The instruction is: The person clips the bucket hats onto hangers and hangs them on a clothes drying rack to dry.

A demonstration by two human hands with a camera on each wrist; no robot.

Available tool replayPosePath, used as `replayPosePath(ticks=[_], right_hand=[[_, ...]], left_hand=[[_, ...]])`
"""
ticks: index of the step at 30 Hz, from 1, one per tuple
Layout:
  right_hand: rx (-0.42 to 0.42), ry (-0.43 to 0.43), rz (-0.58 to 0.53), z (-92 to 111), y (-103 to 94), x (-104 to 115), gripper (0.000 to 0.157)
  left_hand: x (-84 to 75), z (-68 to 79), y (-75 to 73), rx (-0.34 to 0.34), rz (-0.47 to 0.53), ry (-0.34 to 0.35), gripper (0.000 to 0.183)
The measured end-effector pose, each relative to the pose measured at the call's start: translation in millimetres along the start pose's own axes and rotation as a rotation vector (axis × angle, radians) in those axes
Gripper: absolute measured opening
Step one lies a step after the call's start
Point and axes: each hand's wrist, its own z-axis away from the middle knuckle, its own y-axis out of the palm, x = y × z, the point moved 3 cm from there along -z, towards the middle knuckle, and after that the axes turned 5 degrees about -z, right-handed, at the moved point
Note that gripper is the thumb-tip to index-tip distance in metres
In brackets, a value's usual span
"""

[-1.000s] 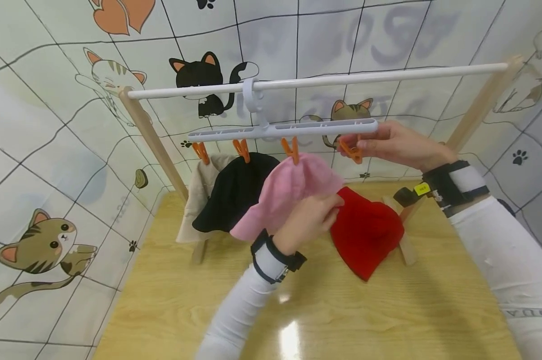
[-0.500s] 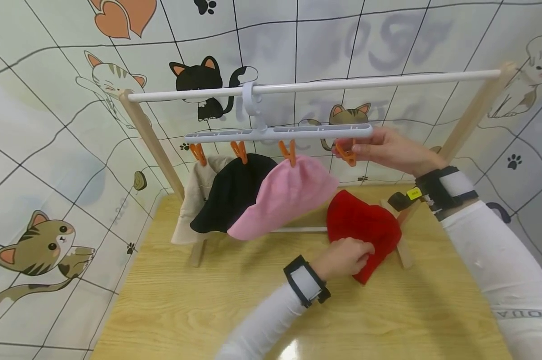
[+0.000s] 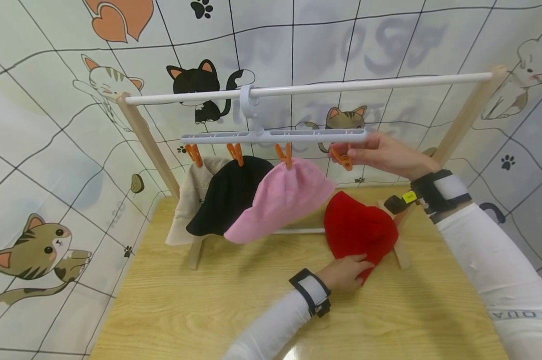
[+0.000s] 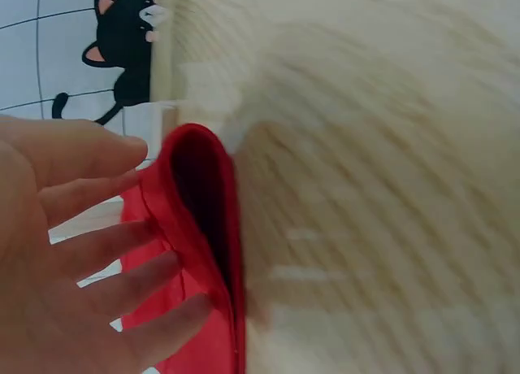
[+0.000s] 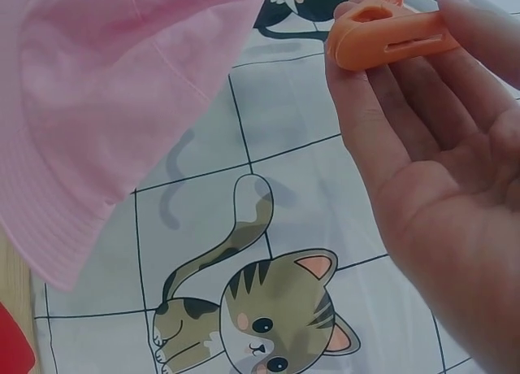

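My right hand (image 3: 385, 152) pinches an orange clothespin (image 3: 342, 158) at the right end of the white hanger bar (image 3: 318, 136). In the right wrist view the thumb and fingers press that clothespin from both sides. A red bucket hat (image 3: 358, 227) lies on the table at the right. At its lower brim rests my left hand (image 3: 342, 273); the left wrist view shows the fingers spread and nearly straight against the red cloth. Beige (image 3: 191, 187), black (image 3: 234, 195) and pink (image 3: 282, 202) hats hang to the left, each from its own orange clothespin.
A white rod (image 3: 388, 85) on wooden posts (image 3: 471, 117) carries the hanger by its hook (image 3: 247, 102). The wood-grain table (image 3: 198, 310) lies below, with a cat-printed, grid-lined sheet (image 3: 261, 55) behind.
My left hand has left the pink hat, passed over the red hat and moved down to its near brim, its fingers spreading. My right hand keeps its pinch on the clothespin.
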Motion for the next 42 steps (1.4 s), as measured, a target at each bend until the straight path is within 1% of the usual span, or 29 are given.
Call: replayPosePath(ticks=[8, 14, 18, 22, 26, 31, 42], right_hand=[[0.017, -0.019, -0.032, -1.5, 1.9, -3.3, 0.039], [0.03, -0.026, -0.055, 0.4, 1.5, -7.1, 0.04], [0.025, -0.027, -0.028, 1.6, 0.3, -9.4, 0.04], [0.011, -0.011, -0.019, 3.2, 0.4, -8.7, 0.04], [0.009, -0.004, -0.018, 4.3, -0.5, -8.9, 0.041], [0.007, -0.009, -0.024, 6.1, -3.3, -10.1, 0.041], [0.009, -0.008, -0.022, 8.5, -5.8, -11.7, 0.041]], left_hand=[[5.2, 6.1, 4.3, 0.044, -0.022, 0.033, 0.051], [12.5, 9.9, 3.8, 0.101, -0.001, 0.015, 0.047], [16.0, 13.2, 1.1, 0.152, 0.004, -0.001, 0.044], [17.5, 16.2, 0.5, 0.183, -0.01, -0.009, 0.041], [19.5, 19.7, 0.0, 0.193, -0.022, 0.012, 0.037], [21.4, 27.4, -5.4, 0.197, -0.044, 0.055, 0.029], [29.0, 47.3, -15.8, 0.213, -0.031, 0.041, 0.021]])
